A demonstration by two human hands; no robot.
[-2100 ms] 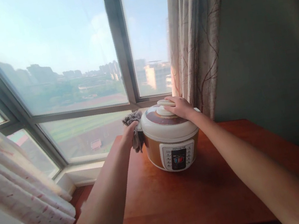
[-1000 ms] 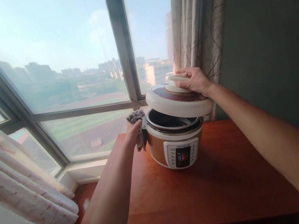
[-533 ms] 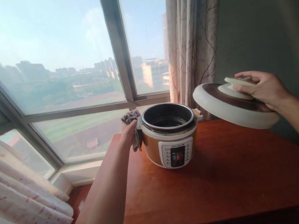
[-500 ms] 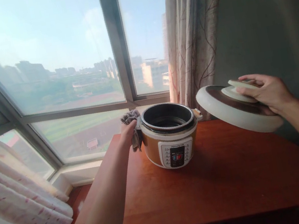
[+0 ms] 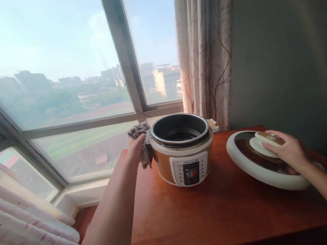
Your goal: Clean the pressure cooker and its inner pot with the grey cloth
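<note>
A white and gold electric pressure cooker point(image 5: 163, 165) stands upright on the table, its top uncovered. Inside it shows a dark inner pot point(image 5: 180, 130). At the cooker's left side, my left hand point(image 5: 137, 146) is closed on a crumpled grey cloth point(image 5: 138, 130), close against the side handle; whether it also grips the handle is hidden. My right hand point(image 5: 289, 151) grasps the knob of the cooker's round white and brown lid point(image 5: 249, 162). The lid is tilted, low over the table to the right of the cooker; I cannot tell whether its edge touches the wood.
The reddish-brown wooden table point(image 5: 168, 223) carries the cooker. Behind it are a large window point(image 5: 83, 153) and a patterned curtain point(image 5: 201, 48). Another curtain point(image 5: 20, 224) hangs at the left, and a dark green wall point(image 5: 290, 53) is on the right.
My right hand has lowered the lid from beside the cooker's rim down toward the tabletop. My left hand keeps its hold on the cloth at the cooker's side.
</note>
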